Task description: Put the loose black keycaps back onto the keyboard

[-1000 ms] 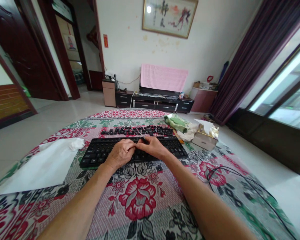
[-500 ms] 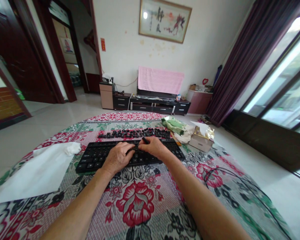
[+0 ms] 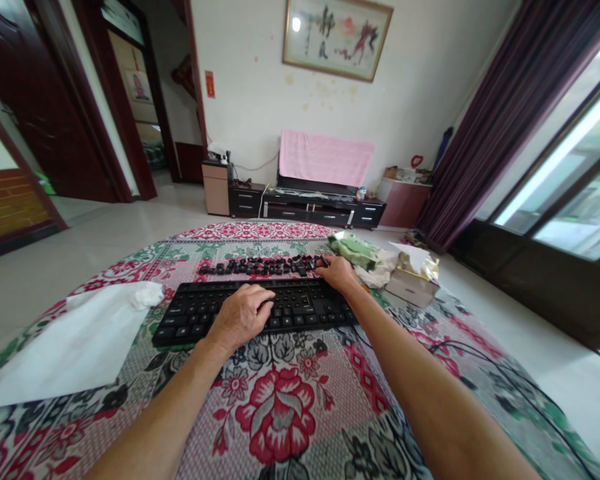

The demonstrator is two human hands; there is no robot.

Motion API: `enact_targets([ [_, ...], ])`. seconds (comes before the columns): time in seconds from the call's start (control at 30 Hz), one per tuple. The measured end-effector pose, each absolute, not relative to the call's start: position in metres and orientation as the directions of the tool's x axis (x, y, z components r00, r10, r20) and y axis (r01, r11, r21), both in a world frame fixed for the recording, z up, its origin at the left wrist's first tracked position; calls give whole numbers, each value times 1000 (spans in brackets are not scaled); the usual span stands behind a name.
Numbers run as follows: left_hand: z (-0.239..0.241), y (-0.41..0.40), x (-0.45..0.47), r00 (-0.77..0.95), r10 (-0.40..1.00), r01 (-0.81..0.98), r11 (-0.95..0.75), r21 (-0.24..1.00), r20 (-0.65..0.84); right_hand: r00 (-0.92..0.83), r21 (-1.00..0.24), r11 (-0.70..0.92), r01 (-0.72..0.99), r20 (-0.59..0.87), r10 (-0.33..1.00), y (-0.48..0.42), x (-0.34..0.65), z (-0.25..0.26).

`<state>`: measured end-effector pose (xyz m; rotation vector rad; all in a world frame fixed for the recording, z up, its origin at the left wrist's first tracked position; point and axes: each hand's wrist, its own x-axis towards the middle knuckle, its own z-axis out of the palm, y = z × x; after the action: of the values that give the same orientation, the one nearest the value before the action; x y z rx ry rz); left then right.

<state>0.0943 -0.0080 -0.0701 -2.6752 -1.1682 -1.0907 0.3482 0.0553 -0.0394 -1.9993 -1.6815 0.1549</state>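
A black keyboard lies across the flowered tablecloth, with keycaps gone from part of it. My left hand rests on its middle, fingers curled and thumb against the forefinger; a dark speck shows between them, too small to name. Behind the keyboard, loose black keycaps lie in a long heap. At the right end of that heap is my right hand, its fingers closed round a slim black object whose tip sticks up. My right fingertips are close to the keycaps; whether they touch one is unclear.
White paper with a crumpled tissue lies on the left. To the right are a green plastic packet, crumpled white wrapping and a tissue box. A black cable trails over the right side of the table.
My right hand has moved from above the keyboard's middle, away and to the right, to the keycap heap, carrying the slim black object. My left hand stays on the keyboard.
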Motion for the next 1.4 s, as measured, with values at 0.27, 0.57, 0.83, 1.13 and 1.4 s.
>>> enact_targets([
  [0.27, -70, -8, 94, 478, 622, 648, -726, 229, 620, 147, -343, -63, 937, 225, 963, 65, 348, -41],
  [0.57, -70, -8, 95, 481, 628, 645, -726, 237, 612, 97, -239, -46, 970, 207, 974, 70, 345, -44],
  [0.83, -69, -9, 95, 475, 636, 651, -719, 242, 608, 101, -320, -23, 947, 229, 968, 66, 351, -41],
  [1.13, -68, -9, 95, 474, 649, 657, -711, 252, 595, 63, -261, -23, 965, 147, 987, 68, 358, -35],
  [1.4, -68, -10, 95, 481, 653, 659, -709, 251, 585, 26, -220, 2, 975, 127, 992, 69, 352, -31],
])
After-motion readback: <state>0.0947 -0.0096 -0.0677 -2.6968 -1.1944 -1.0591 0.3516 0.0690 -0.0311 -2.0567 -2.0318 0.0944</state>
